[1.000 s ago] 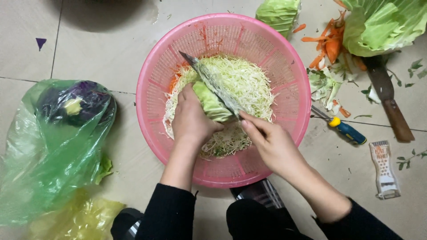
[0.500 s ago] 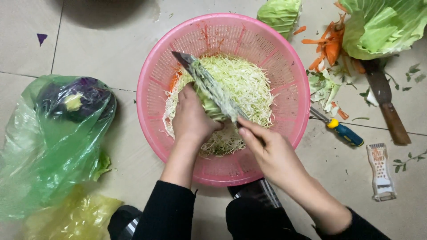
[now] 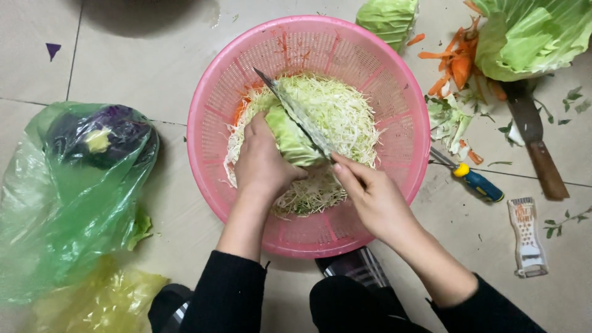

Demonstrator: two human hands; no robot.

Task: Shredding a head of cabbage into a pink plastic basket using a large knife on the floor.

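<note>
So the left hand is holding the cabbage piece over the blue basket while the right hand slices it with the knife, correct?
Not quite: the basket is pink, not blue, as the head view shows. The rest holds: the left hand holds the cabbage piece over it while the right hand slices it with the knife.

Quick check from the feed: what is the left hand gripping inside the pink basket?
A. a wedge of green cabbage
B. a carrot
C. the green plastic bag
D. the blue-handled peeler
A: the left hand holds a wedge of green cabbage over the shreds in the pink basket, while the right hand draws a knife along it.
</note>
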